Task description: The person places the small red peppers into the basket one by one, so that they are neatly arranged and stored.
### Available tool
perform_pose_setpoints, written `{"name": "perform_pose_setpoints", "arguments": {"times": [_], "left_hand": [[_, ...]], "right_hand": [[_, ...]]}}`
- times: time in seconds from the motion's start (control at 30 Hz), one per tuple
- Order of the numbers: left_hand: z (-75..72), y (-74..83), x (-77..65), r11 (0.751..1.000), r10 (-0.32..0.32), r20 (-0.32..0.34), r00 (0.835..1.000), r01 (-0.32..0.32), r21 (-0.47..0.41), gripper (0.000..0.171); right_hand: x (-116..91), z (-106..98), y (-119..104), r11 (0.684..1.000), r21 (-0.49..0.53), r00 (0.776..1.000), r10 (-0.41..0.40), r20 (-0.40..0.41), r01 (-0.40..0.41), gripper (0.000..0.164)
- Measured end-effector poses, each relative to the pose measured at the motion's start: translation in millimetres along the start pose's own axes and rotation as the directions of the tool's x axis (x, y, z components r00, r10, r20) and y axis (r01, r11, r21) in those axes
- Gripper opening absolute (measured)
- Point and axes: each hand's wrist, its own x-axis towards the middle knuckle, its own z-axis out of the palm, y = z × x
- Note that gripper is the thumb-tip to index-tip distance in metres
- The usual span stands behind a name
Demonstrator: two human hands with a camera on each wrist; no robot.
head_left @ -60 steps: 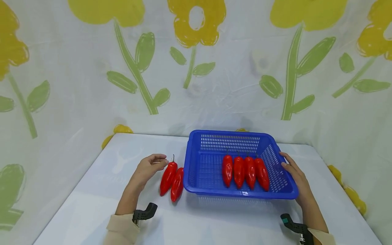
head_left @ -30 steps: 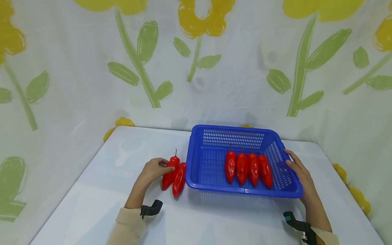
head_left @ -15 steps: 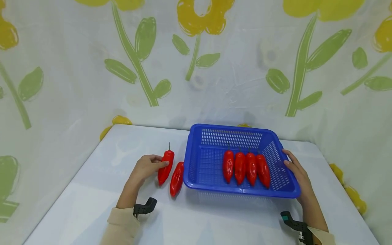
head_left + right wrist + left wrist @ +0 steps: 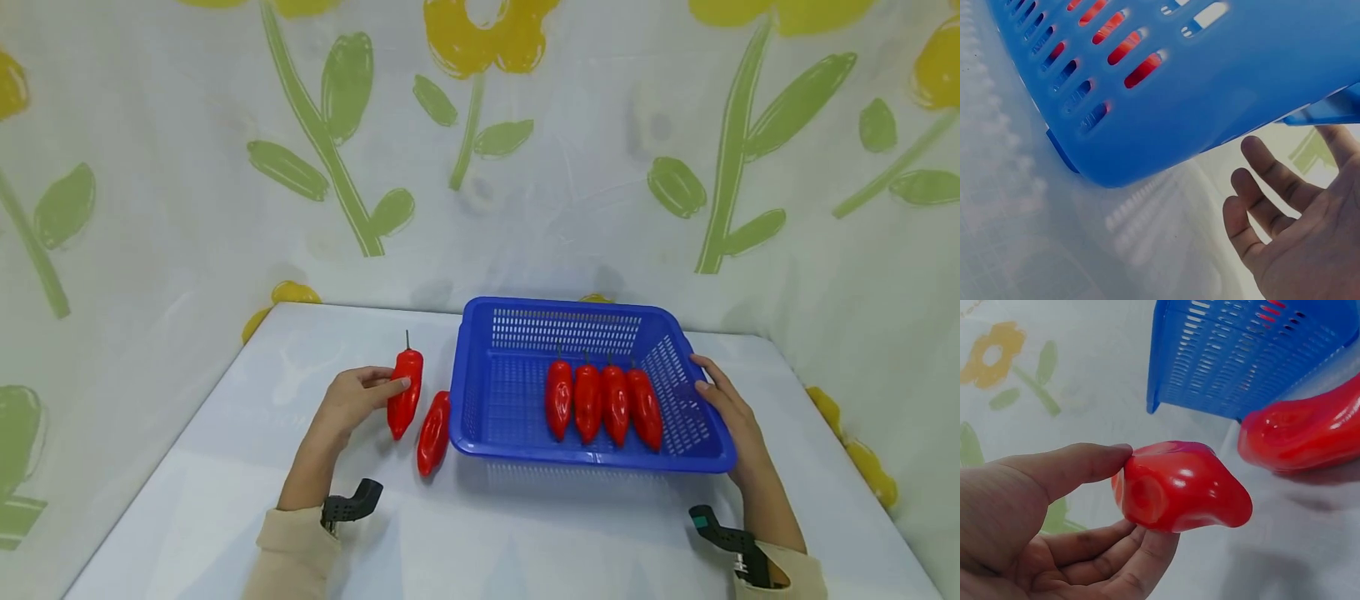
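Observation:
My left hand pinches a red chili pepper, thumb on one side and fingers on the other. The pepper stands nearly upright, stem up. In the left wrist view its rounded red body juts out past the thumb and fingertips. A second red chili pepper lies on the table between that hand and the blue plastic basket. My right hand holds the basket's right rim with thumb and forefinger. Its other fingers hang loosely curled below the rim in the right wrist view.
Several red chili peppers lie side by side in the right half of the basket. The basket stands on a white table before a flower-printed curtain. Black wrist devices are strapped above both hands.
My left hand has reached in, gripped the left pepper and drawn it up and slightly left, away from the other loose pepper. My right hand has stayed on the basket rim.

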Motion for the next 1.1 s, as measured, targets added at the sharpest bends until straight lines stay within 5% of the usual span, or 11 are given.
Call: {"name": "perform_pose_setpoints", "arguments": {"times": [0.27,0.63,1.1], "left_hand": [[-0.5,7.8,-5.4,0.994,0.036,-0.019,0.999,-0.038,-0.107,0.062],[-8.6,22.0,-4.9,0.990,0.058,-0.029,0.998,-0.062,-0.126,0.063],[0.0,30.3,-11.4,0.963,0.094,0.046,0.995,-0.079,-0.257,0.063]], "right_hand": [[-0.3,1.1,-3.3,1.000,-0.010,1.000,-0.007,-0.003,0.007,0.061],[0.9,4.6,-10.6,1.000,0.020,1.000,-0.011,-0.008,0.012,0.059],[-2.4,1.5,-3.6,1.000,0.003,1.000,-0.006,-0.010,0.006,0.059]]}}
